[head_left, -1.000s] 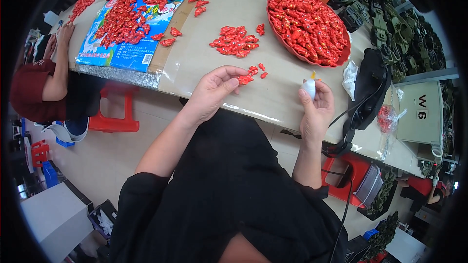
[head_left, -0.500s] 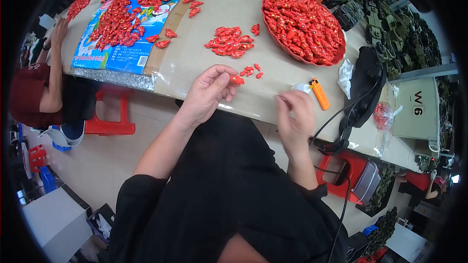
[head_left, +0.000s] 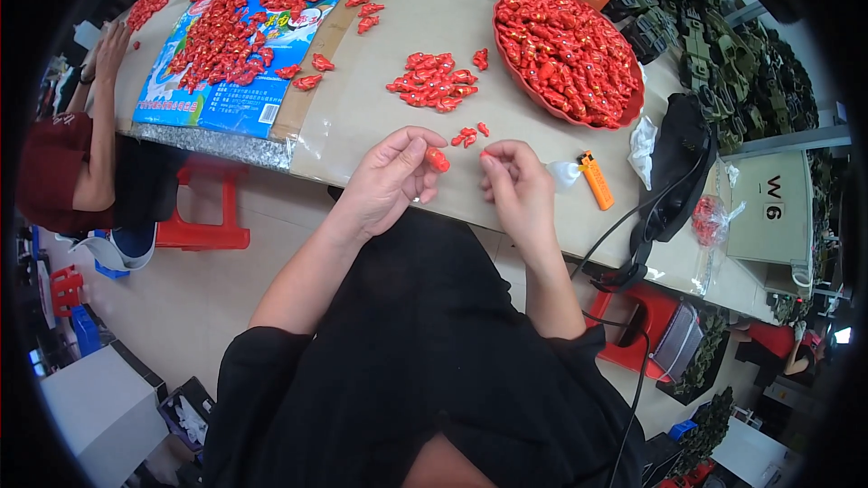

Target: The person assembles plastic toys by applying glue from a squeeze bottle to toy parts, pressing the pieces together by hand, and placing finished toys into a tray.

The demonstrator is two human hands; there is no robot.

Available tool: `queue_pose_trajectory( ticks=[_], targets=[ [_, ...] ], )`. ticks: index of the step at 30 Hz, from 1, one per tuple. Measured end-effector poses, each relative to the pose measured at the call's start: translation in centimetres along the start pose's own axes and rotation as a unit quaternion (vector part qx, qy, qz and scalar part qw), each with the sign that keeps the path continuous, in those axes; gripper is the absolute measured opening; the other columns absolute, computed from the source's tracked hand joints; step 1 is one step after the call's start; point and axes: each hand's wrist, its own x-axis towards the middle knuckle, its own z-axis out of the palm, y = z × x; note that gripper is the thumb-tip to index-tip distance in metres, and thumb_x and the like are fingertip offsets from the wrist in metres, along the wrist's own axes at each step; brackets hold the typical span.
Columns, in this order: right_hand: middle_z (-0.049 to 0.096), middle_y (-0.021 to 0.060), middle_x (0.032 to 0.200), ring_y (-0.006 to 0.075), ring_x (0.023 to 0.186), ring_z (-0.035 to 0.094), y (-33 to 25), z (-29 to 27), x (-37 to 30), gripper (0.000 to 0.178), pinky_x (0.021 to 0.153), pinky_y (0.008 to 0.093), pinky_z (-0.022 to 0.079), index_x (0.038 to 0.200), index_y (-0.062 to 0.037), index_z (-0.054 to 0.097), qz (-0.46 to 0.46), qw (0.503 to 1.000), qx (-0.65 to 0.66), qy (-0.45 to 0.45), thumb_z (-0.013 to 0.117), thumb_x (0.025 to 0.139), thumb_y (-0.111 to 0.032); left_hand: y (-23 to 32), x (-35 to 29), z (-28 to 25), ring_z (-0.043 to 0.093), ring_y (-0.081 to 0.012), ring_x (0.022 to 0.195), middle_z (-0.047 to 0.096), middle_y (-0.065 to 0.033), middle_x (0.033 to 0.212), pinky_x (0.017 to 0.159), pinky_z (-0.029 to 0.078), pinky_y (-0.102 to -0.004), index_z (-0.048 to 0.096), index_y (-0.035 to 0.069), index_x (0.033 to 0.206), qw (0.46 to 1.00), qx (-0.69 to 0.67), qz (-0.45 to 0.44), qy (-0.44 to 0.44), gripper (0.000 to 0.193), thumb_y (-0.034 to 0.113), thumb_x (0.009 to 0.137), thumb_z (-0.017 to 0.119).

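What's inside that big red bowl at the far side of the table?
The red bowl is heaped with small red pieces bearing yellowish spots, piled above its rim. The heap covers the bowl's bottom, so anything beneath cannot be seen.

- A tray piled with small pieces sits at the table's far right.
- A loose heap lies left of it.
- A lighter rests before the tray.

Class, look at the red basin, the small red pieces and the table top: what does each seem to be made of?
Red basin: likely moulded plastic, smooth even-coloured rim.
Small red pieces: probably glossy plastic, with bright glints; too small to be sure.
Table top: looks like matte brown cardboard or paper sheet, dull and tan.
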Motion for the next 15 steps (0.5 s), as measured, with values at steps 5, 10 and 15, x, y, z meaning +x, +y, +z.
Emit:
queue_pose_trajectory(
  ticks=[5,10,15],
  targets=[
    [0.058,0.0064,0.074,0.0083,0.057,0.055,1.0,-0.8,-1.4,0.011,0.049,0.0208,0.047,0.089,0.0001,0.054,0.070,0.932,0.354,-0.038,0.053,0.083,-0.009,-0.3,-0.2,0.7,0.046,-0.0078,0.062,0.053,-0.0027,0.077,0.051,0.039,-0.0218,0.050,0.001,0.098,1.000,-0.009,-0.026,0.011,0.025,0.022,0.090,0.040],
    [0.059,0.0078,0.076,0.0097,0.058,0.056,0.7,-1.2,-2.3,0.011,0.053,0.0212,0.050,0.090,0.0010,0.055,0.135,0.896,0.422,-0.029,0.053,0.082,-0.006,-0.5,-0.4,1.0,0.049,-0.0079,0.062,0.053,-0.0030,0.077,0.053,0.042,-0.0226,0.050,0.001,0.098,0.999,-0.004,-0.041,0.015,0.024,0.021,0.090,0.040],
    [0.059,0.0092,0.078,0.0106,0.058,0.057,1.2,-1.4,-2.4,0.012,0.053,0.0207,0.050,0.091,0.0017,0.055,0.118,0.896,0.427,-0.031,0.054,0.081,-0.005,-1.0,-0.3,1.5,0.050,-0.0077,0.062,0.053,-0.0034,0.077,0.054,0.045,-0.0219,0.052,0.001,0.097,0.999,0.010,-0.039,0.018,0.025,0.022,0.089,0.043]
  ],
)
